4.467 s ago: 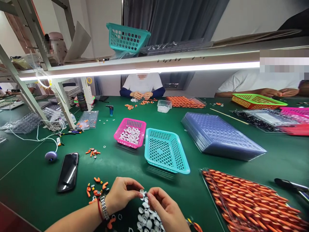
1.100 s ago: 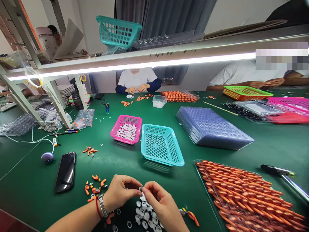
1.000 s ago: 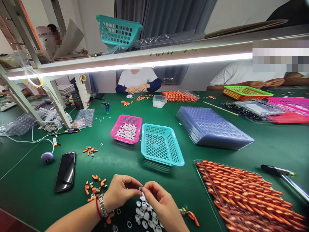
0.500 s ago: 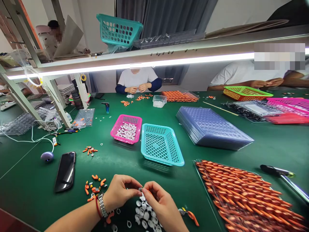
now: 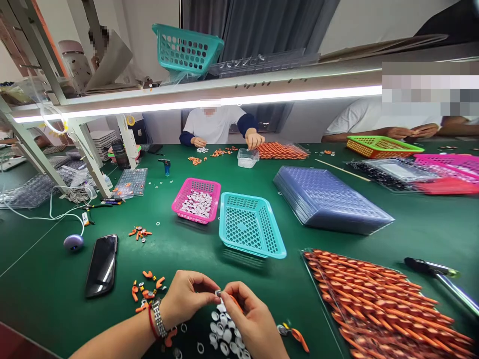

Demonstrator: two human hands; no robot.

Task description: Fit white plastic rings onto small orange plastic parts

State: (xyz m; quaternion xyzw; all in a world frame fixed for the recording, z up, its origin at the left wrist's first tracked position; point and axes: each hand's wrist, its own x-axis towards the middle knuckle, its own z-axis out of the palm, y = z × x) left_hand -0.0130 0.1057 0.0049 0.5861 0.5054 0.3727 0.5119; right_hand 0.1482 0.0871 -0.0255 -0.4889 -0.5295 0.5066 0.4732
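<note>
Across the whole view stretches a green table [image 5: 179, 249], with a lit shelf [image 5: 224, 97] over its far half. At centre right lies a stack of clear plastic trays [image 5: 329, 199], and at near right a tray of orange parts [image 5: 377, 304] reaches the picture's edge, with a dark-handled tool [image 5: 430, 267] just to its right. Near the middle sits a teal basket [image 5: 250, 229], touching or just beside a pink basket [image 5: 196, 199] on its left that holds white pieces. On the shelf stands another teal basket [image 5: 187, 47]. At near left lies a black phone [image 5: 102, 264], with a small purple puck [image 5: 73, 242] on a white cable just beyond it. Across the table a person in a white shirt [image 5: 215, 124] reaches one hand to a small clear box [image 5: 247, 157]; farther right, another person's hands [image 5: 407, 132] rest behind a green basket [image 5: 381, 145]. At the near edge, the left hand [image 5: 187, 299], with a watch and red band at the wrist, and the right hand [image 5: 250, 319] meet fingertip to fingertip, both pinched shut on one small ring [image 5: 218, 293] held just above a pile of white rings [image 5: 224, 336]. A few loose orange clips [image 5: 147, 289] lie just left of the left wrist.
</note>
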